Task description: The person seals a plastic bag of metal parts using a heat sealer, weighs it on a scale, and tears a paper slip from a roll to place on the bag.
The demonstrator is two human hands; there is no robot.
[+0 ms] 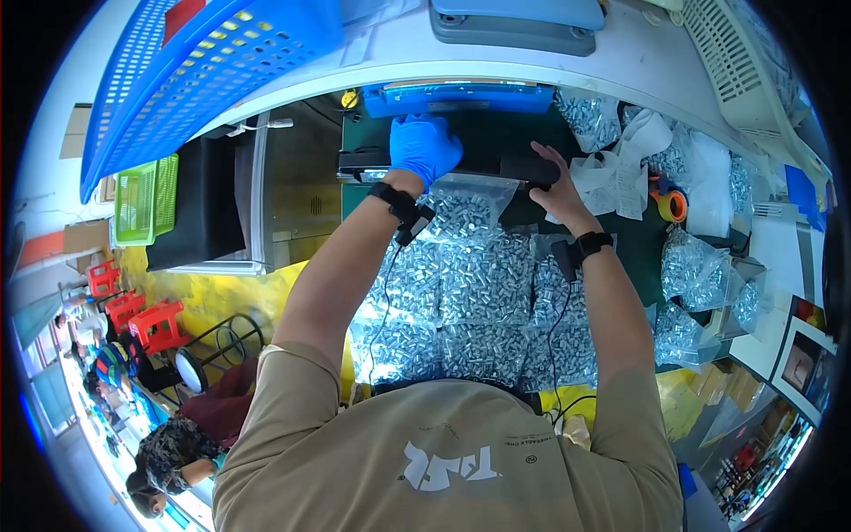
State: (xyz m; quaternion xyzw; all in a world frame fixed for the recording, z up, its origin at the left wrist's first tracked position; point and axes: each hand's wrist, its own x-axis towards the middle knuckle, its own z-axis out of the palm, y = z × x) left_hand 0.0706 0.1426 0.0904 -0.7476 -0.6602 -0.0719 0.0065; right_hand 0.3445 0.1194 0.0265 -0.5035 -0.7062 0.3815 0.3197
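You're pressing your gloved left hand (424, 146) flat, fingers together, on the left end of the black sealer bar (461, 165), while your bare right hand (554, 182) is curling loosely over its right end. The clear bag of small metal parts (470, 208) is lying just below the bar, mouth tucked under it, between both hands and slightly nearer the left; the bar's long axis is running left-right across the desk (496, 133).
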